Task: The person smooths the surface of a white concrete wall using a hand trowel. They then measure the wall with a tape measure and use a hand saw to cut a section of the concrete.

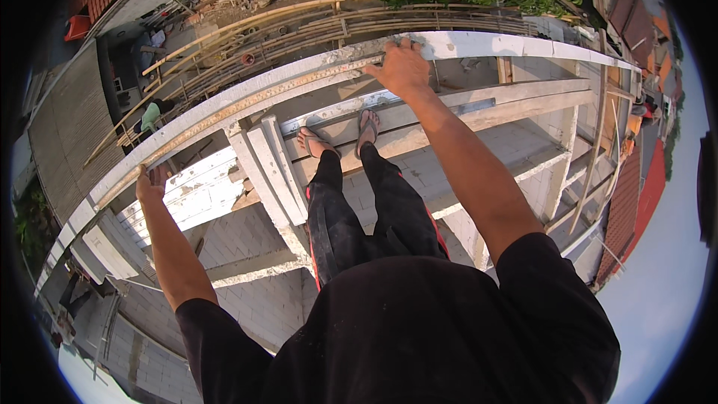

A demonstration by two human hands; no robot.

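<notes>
My left hand (152, 184) reaches forward at the left, its fingers bent over a long, weathered wooden strip (247, 106). This strip runs along the near side of a white wall-top beam (479, 45). Far to the right, my right hand (406, 67) lies over the beam's top with its fingers forward. Its thumb is spread leftward, close to the strip's right end. Between the hands, my feet in flip-flops (329, 137) stand on a wooden plank (396, 129). The undersides of both hands are hidden.
Bamboo scaffold poles (299, 28) run beyond the beam, high above the ground. Pale posts (271, 168) stand left of my legs. Below lie block walls (232, 251) with deep openings between them. A person in a green top (155, 114) is lower down at the left.
</notes>
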